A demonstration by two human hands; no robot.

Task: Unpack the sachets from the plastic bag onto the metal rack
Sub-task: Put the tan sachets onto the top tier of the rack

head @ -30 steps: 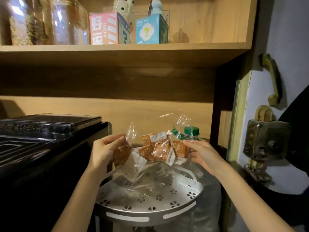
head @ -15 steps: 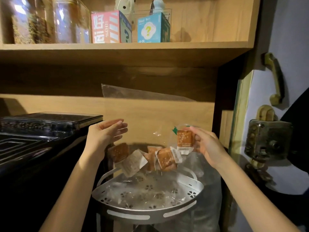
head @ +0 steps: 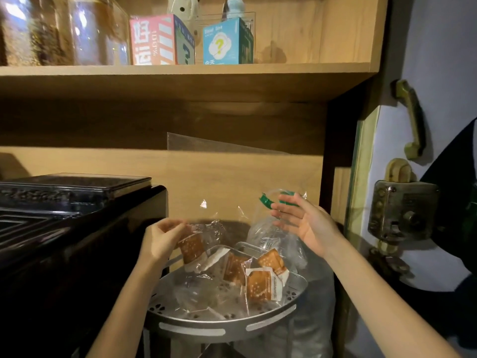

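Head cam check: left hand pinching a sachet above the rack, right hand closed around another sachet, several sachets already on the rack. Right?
One thing is off. In the head view the right hand is open with fingers spread and holds no sachet. The rest stands: the left hand pinches a sachet above the metal rack, and several sachets already lie on it.

Both forearms are bare from the bottom edge of the picture up to the wrists, with no sleeve showing on either. The left hand (head: 162,241) and the right hand (head: 307,228) are bare too, without gloves. No ring, watch or bracelet shows on the fingers (head: 280,211) or wrists.
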